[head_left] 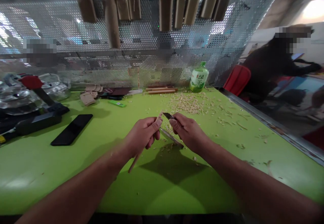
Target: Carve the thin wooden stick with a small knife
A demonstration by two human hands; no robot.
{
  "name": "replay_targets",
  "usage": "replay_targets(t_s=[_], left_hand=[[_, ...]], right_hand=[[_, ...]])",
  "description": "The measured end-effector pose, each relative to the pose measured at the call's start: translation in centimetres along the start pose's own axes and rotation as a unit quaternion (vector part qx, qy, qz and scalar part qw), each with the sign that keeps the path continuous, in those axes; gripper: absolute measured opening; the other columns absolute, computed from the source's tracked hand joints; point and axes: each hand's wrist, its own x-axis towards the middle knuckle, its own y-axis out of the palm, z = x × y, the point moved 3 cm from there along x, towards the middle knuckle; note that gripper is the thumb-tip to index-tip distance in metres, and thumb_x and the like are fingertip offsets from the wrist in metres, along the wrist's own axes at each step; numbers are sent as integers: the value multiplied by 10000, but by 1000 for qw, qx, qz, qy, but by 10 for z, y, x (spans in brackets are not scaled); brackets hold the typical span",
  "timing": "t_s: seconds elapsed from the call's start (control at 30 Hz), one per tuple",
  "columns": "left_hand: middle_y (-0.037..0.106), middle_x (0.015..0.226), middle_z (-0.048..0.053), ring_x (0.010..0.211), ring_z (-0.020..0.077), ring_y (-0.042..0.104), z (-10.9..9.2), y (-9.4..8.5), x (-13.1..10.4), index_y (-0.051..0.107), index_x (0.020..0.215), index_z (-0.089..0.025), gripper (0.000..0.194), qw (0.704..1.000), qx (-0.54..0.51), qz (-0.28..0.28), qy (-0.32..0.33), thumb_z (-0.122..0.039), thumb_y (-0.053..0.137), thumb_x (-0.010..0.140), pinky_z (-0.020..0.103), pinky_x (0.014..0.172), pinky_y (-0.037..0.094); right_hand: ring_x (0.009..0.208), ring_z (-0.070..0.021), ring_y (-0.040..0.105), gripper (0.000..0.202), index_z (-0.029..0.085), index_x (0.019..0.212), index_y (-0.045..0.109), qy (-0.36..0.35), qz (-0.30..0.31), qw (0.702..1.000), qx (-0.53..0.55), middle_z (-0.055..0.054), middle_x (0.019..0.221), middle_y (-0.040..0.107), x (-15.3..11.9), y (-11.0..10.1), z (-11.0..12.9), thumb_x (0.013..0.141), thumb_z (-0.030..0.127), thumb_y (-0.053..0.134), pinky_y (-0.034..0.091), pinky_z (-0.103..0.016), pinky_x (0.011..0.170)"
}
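Observation:
My left hand [148,131] is closed around a thin wooden stick [134,162], whose lower end sticks out below the hand and whose carved tip rises above the thumb. In my right hand [186,129] is a small dark-bladed knife [167,115], its blade pointing left, close to the stick's tip. Whether blade and wood touch is too small to tell. Beneath and between the hands, a slender metal tool [172,138] lies on the green table [121,193]. Pale wood shavings [188,103] are heaped beyond my right hand and scattered to the right.
A black phone [72,130] lies at left, near a red-and-black tool [37,89] and metal kettles [17,97]. Wood pieces [88,97], a green cutter [117,103], sticks [162,90] and a bottle [199,78] line the back. A person [268,62] sits at right.

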Motion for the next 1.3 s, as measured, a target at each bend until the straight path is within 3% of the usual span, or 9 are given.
replay_targets(t_s=[0.67, 1.03, 1.3], left_hand=[[530, 552, -57, 320, 19, 375, 1, 3, -1, 513, 708, -159, 361, 1000, 9, 5, -19, -459, 507, 910, 152, 325, 297], [424, 493, -84, 318, 29, 330, -2, 3, -4, 464, 670, -177, 364, 998, 43, -11, -38, -459, 513, 894, 154, 322, 278], [373, 470, -90, 327, 41, 316, -4, 4, -4, 430, 642, -188, 338, 994, 96, -31, -49, -407, 498, 891, 172, 351, 265]], right_hand=[[546, -125, 418, 331, 211, 802, 467, 27, 8, 994, -102, 12, 625, 479, 1, 1, 2, 974, 461, 336, 230, -255, 522], [484, -114, 388, 345, 203, 881, 531, 21, 8, 985, -174, 2, 618, 549, -1, 5, 3, 999, 433, 303, 184, -261, 513], [538, -150, 459, 368, 199, 936, 549, 54, 39, 974, -217, -55, 708, 640, -1, 11, 4, 1001, 425, 266, 206, -268, 513]])
